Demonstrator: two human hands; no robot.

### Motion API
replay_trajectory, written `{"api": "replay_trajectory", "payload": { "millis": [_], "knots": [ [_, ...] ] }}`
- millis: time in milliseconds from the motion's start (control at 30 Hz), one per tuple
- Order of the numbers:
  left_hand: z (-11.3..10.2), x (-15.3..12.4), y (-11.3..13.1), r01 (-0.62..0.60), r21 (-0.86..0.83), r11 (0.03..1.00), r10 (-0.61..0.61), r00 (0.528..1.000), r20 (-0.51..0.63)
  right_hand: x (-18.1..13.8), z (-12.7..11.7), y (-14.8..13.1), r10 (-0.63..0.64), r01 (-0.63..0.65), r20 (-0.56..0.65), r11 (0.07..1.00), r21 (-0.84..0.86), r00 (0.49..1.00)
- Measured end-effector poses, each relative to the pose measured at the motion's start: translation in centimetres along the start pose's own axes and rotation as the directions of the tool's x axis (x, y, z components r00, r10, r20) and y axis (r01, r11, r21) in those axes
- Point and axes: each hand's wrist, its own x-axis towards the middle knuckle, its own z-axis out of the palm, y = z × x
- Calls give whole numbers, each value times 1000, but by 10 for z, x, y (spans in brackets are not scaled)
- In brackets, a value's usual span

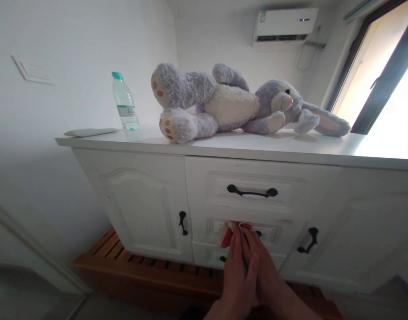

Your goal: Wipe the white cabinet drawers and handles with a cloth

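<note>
My left hand [236, 271] and my right hand [265, 266] are pressed together low in the head view, fingers pointing up at the middle drawer [284, 234] of a white cabinet [140, 195]. Between the fingertips they pinch a small red and white cloth item [228, 234], held against the drawer front. The hands and the cloth hide most of that drawer's black handle. Above it is the top drawer with a black handle [252, 192]. I cannot tell whether the middle drawer is slightly open.
On the cabinet top lie a grey and white plush rabbit [230, 104], a water bottle [125, 103] with a green cap and a flat white object [90, 132]. A wooden slatted platform [140, 264] runs under the cabinet. A window [384, 75] is at right.
</note>
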Motion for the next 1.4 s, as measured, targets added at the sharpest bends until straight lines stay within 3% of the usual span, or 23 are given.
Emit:
{"api": "replay_trajectory", "payload": {
  "millis": [100, 167, 333, 433, 533, 633, 767, 933, 1133, 1233, 1400],
  "knots": [
    [6, -4, 6, -43, 49, 998, 38, 995, 97, -12, -9, 12, 53, -53, 15, 999, -14, 998],
    [6, -5, 6, -40, 87, 995, 32, 994, 100, -10, -4, 12, 73, -72, 41, 997, -13, 997],
    [-5, -2, -9, 31, 107, 994, -23, 996, -81, 12, 32, -12, 29, -29, 51, 1000, 6, 998],
    [-8, 1, -11, 28, 94, 995, -13, 989, -147, 19, 41, -21, 43, -43, 65, 999, -3, 997],
    [3, 1, -4, 7, 129, 992, 7, 994, -108, 9, 28, -7, 63, -66, 86, 998, 24, 994],
    [24, 1, 9, -26, 139, 990, 25, 1000, 11, -10, 3, 21, 86, -88, 101, 996, 15, 991],
    [42, 2, 19, -69, 145, 987, 57, 995, 85, -23, -15, 43, 57, -53, 75, 997, -48, 996],
    [21, 1, 8, -69, 179, 981, 66, 997, 27, 3, -2, 18, 24, -6, 145, 992, -125, 989],
    [-4, 0, -9, 0, 168, 986, 28, 987, -161, 40, 11, -18, 62, -57, 183, 998, -33, 981],
    [7, 1, -8, -15, 176, 984, 44, 986, -163, 33, 5, -10, 14, -15, 161, 1000, 4, 987],
    [41, 3, 10, -74, 199, 977, 79, 997, -20, 3, -15, 27, 5, 1, 118, 998, -58, 993]
  ]
}}
